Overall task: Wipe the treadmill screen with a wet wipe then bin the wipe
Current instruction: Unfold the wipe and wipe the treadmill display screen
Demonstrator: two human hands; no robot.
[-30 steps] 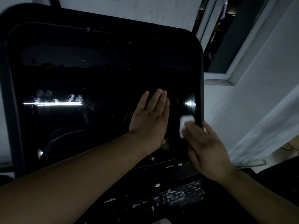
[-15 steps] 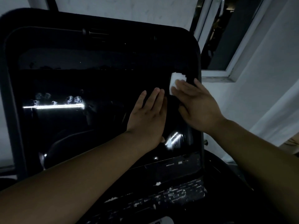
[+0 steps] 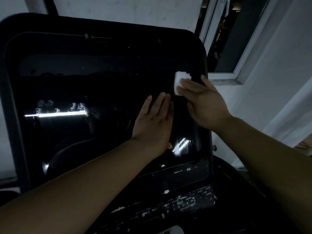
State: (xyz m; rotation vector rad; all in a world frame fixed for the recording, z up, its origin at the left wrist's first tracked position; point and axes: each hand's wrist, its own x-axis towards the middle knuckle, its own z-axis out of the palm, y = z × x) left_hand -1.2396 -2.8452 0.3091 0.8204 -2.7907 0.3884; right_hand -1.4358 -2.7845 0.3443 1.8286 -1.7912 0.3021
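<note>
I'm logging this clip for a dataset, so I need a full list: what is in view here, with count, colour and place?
treadmill screen: one, glossy black, fills the left and centre of the view, with bright reflections and smudges on its left half.
control panel: one, black with worn white markings, below the screen.
wet wipe: one, white, folded, pressed on the screen near its upper right edge.
window: one, white frame with dark panes, upper right behind the screen.
wall: white, right side and behind.
left hand: one, flat on the screen at centre, fingers straight.
right hand: one, fingers over the wipe, holding it against the screen.
</note>
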